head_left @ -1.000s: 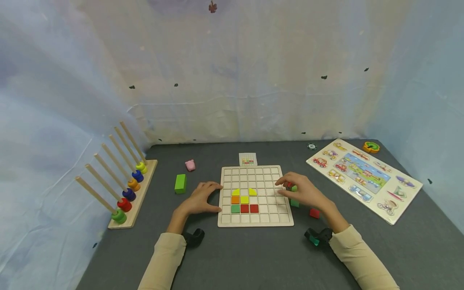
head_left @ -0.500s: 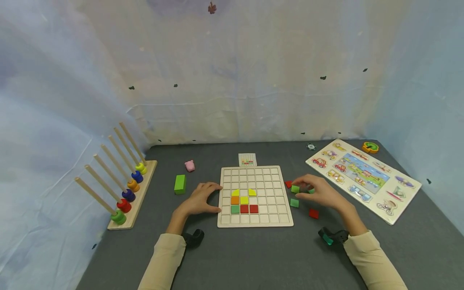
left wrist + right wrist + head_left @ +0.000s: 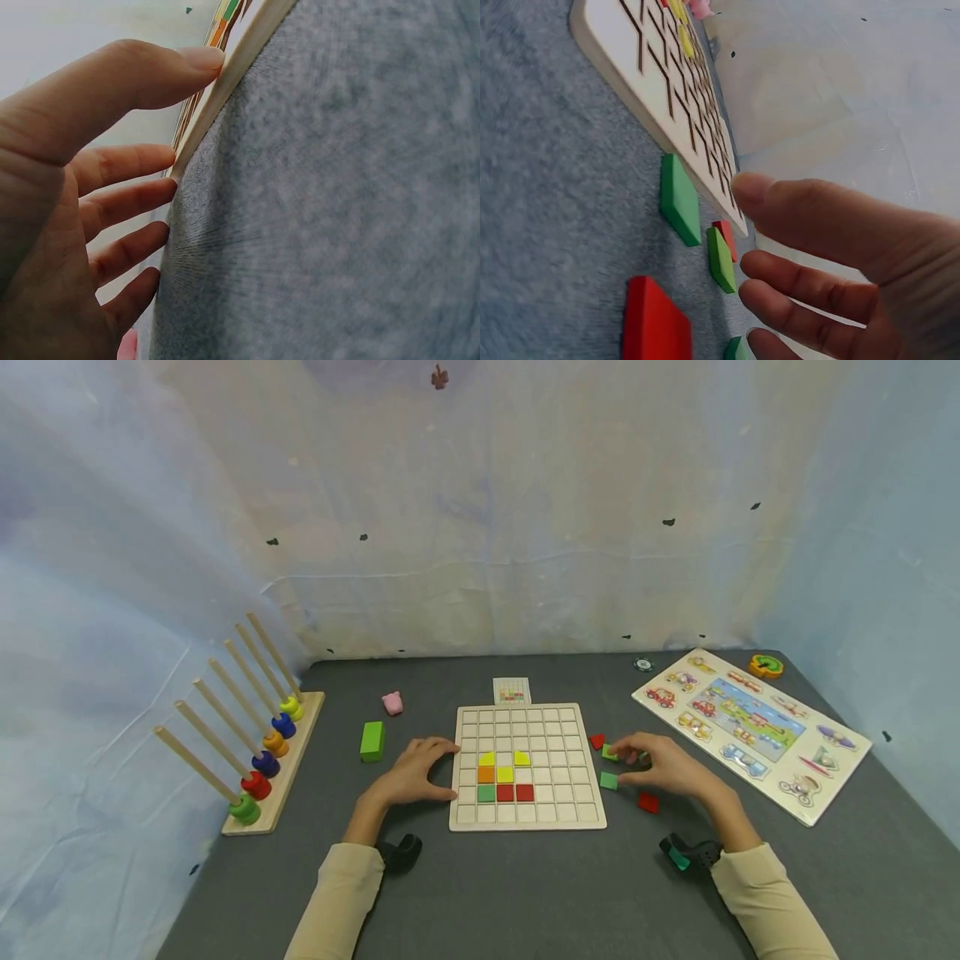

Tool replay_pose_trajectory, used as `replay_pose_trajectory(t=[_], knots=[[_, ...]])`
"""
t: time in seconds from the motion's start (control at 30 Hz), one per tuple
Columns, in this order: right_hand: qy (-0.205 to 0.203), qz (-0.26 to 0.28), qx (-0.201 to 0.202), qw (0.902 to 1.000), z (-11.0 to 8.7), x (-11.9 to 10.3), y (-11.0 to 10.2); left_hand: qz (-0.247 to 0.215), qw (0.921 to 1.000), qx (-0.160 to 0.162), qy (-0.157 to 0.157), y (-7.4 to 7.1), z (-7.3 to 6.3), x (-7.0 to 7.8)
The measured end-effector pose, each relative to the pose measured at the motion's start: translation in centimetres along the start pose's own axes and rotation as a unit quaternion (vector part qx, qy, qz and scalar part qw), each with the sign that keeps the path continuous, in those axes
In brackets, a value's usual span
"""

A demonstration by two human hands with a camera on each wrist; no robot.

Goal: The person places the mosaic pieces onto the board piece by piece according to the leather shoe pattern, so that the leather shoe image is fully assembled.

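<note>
My left hand point(image 3: 408, 774) rests at the left edge of the pale wooden grid board point(image 3: 555, 731), thumb and fingertips spread along its rim. On the board lie yellow, orange, green and red tiles point(image 3: 506, 792). Right of it, my right hand point(image 3: 666, 765) hovers over loose tiles, thumb apart from the fingers and nothing between them. Nearest its fingertips are a light green tile point(image 3: 720, 261) and a green tile point(image 3: 679, 199). A red tile point(image 3: 656, 322) lies nearer me, and a small red tile point(image 3: 596, 741) lies beyond. Another green tile point(image 3: 735, 349) is partly hidden by the fingers.
A small pattern card point(image 3: 512, 690) touches the board's far edge. To the left stand a green block point(image 3: 372, 741), a pink pig figure point(image 3: 392, 702) and a peg stacker point(image 3: 287, 777) with coloured rings. A vehicle puzzle board point(image 3: 750, 793) lies at right, near a poker chip point(image 3: 643, 665).
My right hand has moved right, from the board's right edge to over the loose tiles, then slightly toward me. The left hand has stayed at the board.
</note>
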State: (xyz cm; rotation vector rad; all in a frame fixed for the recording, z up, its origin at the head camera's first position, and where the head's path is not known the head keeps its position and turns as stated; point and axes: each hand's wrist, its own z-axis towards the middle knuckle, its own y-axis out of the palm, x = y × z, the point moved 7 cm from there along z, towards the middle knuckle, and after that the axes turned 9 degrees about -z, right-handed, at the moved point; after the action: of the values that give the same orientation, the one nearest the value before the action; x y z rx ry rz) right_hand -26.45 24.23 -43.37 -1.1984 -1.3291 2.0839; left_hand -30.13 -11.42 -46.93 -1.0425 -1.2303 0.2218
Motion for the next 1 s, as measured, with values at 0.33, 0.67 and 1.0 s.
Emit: replay_pose_trajectory(t=[0.33, 0.67, 1.0], knots=[[-0.015, -0.015, -0.021, 0.9996, 0.2, -0.1, 1.5, 0.0, 1.0, 0.001, 0.0, 0.0, -0.1, 0.0], [-0.025, -0.007, -0.02, 0.9995, 0.3, -0.3, 2.1, 0.003, 1.0, -0.001, 0.0, 0.1, -0.1, -0.2], [-0.029, -0.015, -0.018, 0.9993, 0.2, -0.4, 1.4, -0.004, 1.0, 0.0, 0.004, 0.0, 0.0, -0.2]])
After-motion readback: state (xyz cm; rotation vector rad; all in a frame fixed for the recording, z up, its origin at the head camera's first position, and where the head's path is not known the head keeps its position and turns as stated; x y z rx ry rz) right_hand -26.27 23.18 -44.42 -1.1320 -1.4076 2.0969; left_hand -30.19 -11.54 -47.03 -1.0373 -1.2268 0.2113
